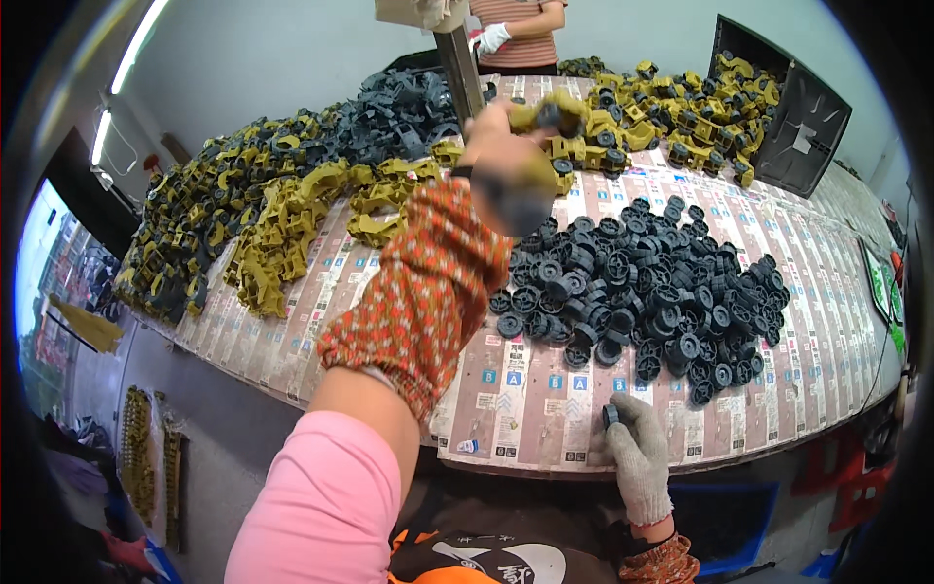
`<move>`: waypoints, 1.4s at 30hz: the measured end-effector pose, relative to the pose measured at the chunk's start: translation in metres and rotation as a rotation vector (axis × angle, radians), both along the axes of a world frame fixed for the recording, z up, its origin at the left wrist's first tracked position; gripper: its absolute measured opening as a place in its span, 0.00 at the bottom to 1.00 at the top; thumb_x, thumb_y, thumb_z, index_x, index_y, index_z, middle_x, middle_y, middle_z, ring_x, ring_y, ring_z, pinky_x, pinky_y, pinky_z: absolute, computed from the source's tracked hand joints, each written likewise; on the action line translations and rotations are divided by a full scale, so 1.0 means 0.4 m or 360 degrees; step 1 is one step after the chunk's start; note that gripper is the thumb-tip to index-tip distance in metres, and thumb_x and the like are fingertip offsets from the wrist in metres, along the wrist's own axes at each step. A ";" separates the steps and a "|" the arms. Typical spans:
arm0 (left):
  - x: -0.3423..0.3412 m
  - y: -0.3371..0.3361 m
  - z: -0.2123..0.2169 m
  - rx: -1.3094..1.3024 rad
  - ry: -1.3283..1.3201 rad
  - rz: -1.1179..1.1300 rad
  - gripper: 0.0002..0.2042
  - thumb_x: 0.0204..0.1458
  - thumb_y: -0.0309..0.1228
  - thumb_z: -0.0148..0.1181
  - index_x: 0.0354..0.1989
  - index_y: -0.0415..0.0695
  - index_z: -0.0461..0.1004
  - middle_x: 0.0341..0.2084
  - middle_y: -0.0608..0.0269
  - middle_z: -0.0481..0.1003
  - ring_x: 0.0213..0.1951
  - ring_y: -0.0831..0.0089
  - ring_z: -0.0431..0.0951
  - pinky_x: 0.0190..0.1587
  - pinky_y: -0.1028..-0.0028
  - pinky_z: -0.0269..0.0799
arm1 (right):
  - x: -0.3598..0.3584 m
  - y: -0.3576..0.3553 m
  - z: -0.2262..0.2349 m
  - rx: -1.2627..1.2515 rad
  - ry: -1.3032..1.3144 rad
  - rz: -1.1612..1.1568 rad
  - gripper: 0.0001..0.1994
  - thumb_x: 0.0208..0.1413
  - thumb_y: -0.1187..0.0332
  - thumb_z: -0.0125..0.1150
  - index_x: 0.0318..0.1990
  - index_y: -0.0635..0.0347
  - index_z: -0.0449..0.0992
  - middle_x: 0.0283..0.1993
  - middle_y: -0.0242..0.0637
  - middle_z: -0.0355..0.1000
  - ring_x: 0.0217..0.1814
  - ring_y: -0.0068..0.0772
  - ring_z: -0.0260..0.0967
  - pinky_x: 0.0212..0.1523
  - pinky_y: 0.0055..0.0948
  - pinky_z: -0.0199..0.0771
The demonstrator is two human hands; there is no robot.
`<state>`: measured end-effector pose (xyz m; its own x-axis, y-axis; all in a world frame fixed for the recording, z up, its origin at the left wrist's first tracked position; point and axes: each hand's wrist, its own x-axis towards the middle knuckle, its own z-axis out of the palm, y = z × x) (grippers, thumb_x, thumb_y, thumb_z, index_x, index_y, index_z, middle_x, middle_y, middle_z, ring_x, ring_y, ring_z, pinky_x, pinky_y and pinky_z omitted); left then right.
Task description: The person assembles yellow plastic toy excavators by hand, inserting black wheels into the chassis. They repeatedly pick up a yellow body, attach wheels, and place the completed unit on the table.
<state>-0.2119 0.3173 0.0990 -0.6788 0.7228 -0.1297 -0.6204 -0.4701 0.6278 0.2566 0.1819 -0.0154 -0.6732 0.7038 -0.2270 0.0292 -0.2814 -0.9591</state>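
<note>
My left hand (494,148), bare and smeared by motion, reaches far forward over the table beside a metal post. A blurred yellow-and-black toy vehicle (520,195) overlaps it, and another blurred yellow toy part (559,112) is just beyond; whether the fingers grip either, I cannot tell. My right hand (637,453), in a grey knit glove, is at the table's near edge, closed on a small black toy wheel (610,417) between thumb and fingers. Ahead of it lies a broad heap of loose black wheels (642,292).
Yellow shells (282,234) and dark plastic parts (389,112) pile up at left. Wheeled yellow toy vehicles (681,117) lie at far right by a tipped black crate (803,127). The post (459,78) rises mid-table. A gloved co-worker (520,39) stands behind.
</note>
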 end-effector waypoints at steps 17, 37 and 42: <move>0.105 -0.730 -0.150 -0.1989 0.2233 -0.0360 0.30 0.61 0.51 0.68 0.62 0.40 0.71 0.42 0.55 0.81 0.41 0.64 0.82 0.47 0.67 0.78 | 0.008 -0.009 -0.006 0.0093 -0.0085 0.0046 0.22 0.69 0.76 0.54 0.69 0.65 0.68 0.52 0.35 0.72 0.44 0.22 0.72 0.44 0.24 0.80; 0.571 -0.774 -0.222 -0.0420 -0.0041 -0.0991 0.30 0.68 0.43 0.64 0.74 0.48 0.63 0.55 0.62 0.78 0.51 0.73 0.83 0.49 0.69 0.86 | -0.114 -0.093 0.095 0.0082 0.0221 0.0133 0.24 0.72 0.73 0.53 0.73 0.67 0.65 0.59 0.41 0.71 0.53 0.27 0.76 0.51 0.29 0.83; 0.643 -0.781 -0.254 -0.0462 -0.0074 -0.0950 0.26 0.69 0.43 0.64 0.69 0.48 0.66 0.52 0.64 0.78 0.48 0.74 0.83 0.47 0.69 0.86 | -0.120 -0.111 0.070 -0.0003 0.0289 0.0052 0.23 0.73 0.74 0.51 0.74 0.66 0.65 0.62 0.40 0.71 0.55 0.26 0.75 0.55 0.29 0.80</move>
<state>0.0452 0.0051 -0.0028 -0.1619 0.9042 -0.3952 -0.7514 0.1466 0.6434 0.2085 0.1377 0.0128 -0.7259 0.6804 -0.1010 -0.1352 -0.2852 -0.9489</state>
